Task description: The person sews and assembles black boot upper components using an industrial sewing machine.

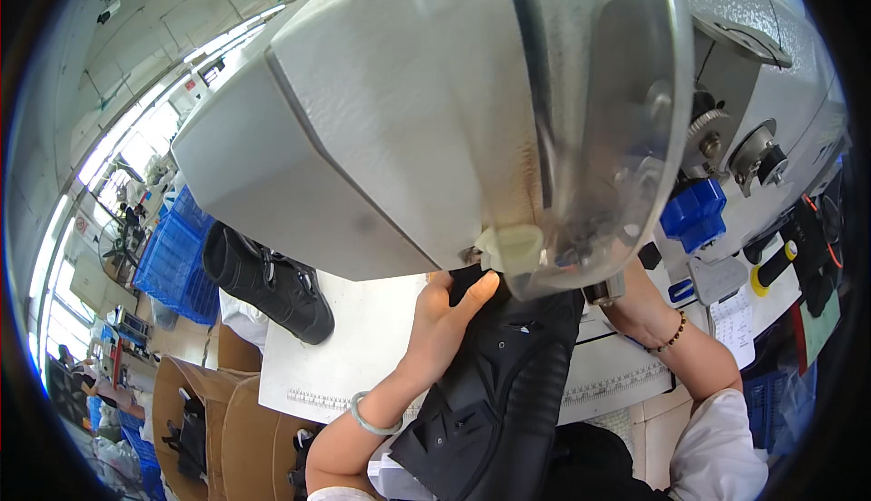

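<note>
A large grey sewing machine head (408, 111) fills the upper middle and hides the needle area. Beneath it lies a black boot upper (499, 383) with ribbed panels and small eyelets, running down toward my lap. My left hand (445, 319) grips its left edge near the far end, thumb on top, the other fingers mostly hidden. On the other side, my right hand (635, 306) reaches in behind the clear guard (626, 129); its fingers are hidden, so its hold does not show. A black boot (268, 283) stands tilted at the table's left.
The white table (354, 338) carries a ruler strip along its front edge. Blue crates (181, 256) and open cardboard boxes (227, 419) stand to the left. At right are a blue part (694, 215) on the machine, a yellow-and-black spool (771, 267) and a paper sheet (730, 324).
</note>
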The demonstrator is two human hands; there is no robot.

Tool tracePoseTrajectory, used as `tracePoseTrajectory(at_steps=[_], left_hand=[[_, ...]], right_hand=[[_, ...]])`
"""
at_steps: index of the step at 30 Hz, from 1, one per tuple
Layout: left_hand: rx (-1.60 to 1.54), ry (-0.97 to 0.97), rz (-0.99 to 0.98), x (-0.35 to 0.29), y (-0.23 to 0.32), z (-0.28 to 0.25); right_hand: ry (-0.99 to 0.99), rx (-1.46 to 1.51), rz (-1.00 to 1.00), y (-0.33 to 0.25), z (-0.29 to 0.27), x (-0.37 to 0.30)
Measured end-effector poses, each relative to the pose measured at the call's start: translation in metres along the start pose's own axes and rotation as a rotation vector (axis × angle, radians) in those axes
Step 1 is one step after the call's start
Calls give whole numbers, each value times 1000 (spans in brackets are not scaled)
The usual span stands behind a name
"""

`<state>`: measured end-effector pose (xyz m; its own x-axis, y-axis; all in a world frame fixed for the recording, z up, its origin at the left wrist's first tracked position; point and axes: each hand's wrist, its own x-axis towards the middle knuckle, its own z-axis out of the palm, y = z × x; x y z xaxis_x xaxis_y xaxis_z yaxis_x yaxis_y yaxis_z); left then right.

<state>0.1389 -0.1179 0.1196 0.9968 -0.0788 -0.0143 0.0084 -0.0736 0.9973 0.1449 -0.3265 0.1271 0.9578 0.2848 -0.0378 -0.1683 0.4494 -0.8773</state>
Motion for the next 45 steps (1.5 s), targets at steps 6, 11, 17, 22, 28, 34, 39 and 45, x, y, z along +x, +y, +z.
tracePoseTrajectory(at_steps=[6,11,17,22,28,34,39,45], left_hand=[[76,52,117,10,-10,-5],[76,-33,-11,11,-3,-11],[90,-202,116,13,8,-13],[137,-228,145,21,-3,-17],[107,-209,170,19,-4,-14],[247,-203,209,19,7,-15],[347,-246,259,22,9,-25],[353,-245,198,28,8,-30]], right_hand=[[46,8,-42,9,-3,6],[84,-4,-107,17,-5,8],[26,-49,-79,17,0,0],[41,-104,-136,27,-1,-4],[61,-185,-272,32,2,-5],[75,-33,-194,26,4,-3],[112,-37,-247,28,14,-8],[108,1,-212,33,10,-5]])
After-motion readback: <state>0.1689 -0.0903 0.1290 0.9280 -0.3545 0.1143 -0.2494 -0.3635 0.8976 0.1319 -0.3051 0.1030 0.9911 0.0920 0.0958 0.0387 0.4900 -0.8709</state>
